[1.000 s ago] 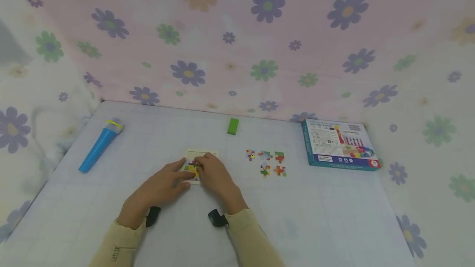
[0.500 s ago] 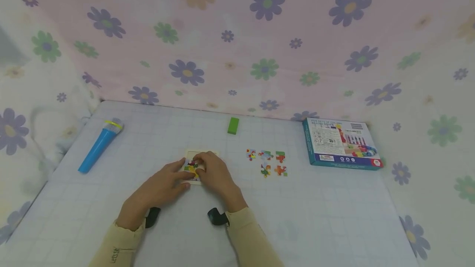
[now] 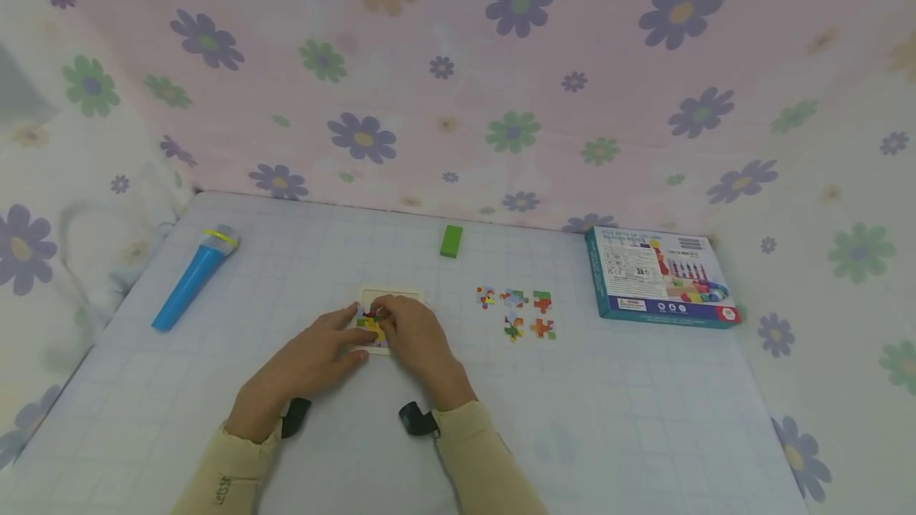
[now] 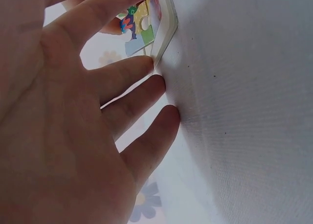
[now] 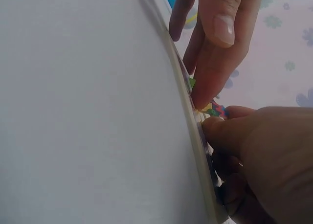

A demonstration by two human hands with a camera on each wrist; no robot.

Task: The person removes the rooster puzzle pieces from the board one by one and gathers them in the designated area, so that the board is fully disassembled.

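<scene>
A small jigsaw puzzle tray [image 3: 392, 290] with a pale frame lies on the table, partly filled with colourful pieces. My left hand [image 3: 315, 356] reaches over its left side. Its fingers are spread and fairly straight; in the left wrist view, one fingertip meets the tray frame [image 4: 167, 31]. My right hand [image 3: 415, 340] is over the tray's right half. In the right wrist view, its thumb and finger pinch a colourful puzzle piece [image 5: 218, 109] at the tray's surface, beside a left fingertip. The right hand hides much of the tray in the head view.
Several loose puzzle pieces [image 3: 514, 326] lie right of the tray. A green block [image 3: 451, 242] sits behind it. A blue toy microphone [image 3: 192, 280] rests at the left, and a printed box [image 3: 661, 276] at the back right. Flowered cloth [image 3: 429, 102] rises behind the table.
The right hand's fingers shift slightly over the tray, with finger and thumb repositioning on the piece. The left hand stays in place. The head view moves slightly.
</scene>
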